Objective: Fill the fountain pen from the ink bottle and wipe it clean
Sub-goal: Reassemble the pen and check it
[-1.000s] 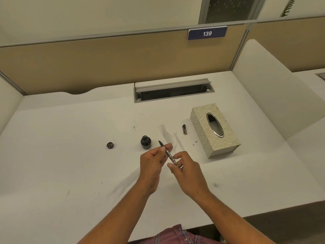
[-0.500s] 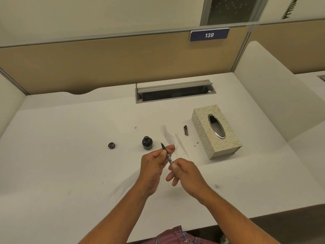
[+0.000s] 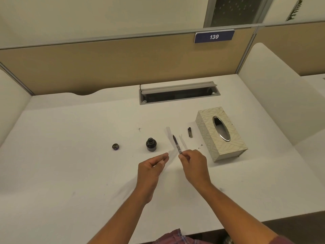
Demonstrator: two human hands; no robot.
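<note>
Right hand (image 3: 193, 166) pinches pen (image 3: 176, 144); left hand (image 3: 152, 169) apparently empty.

Matt white desk (image 3: 70, 155); glossy dark glass ink bottle (image 3: 151, 144); shiny metal-rimmed tissue box (image 3: 220, 133).

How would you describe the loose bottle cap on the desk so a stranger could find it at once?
Start at the patterned tissue box on the white desk and look left past the open ink bottle. The bottle cap lies alone further left. It is the smallest round thing there, low and flat, unlike the taller bottle.
</note>
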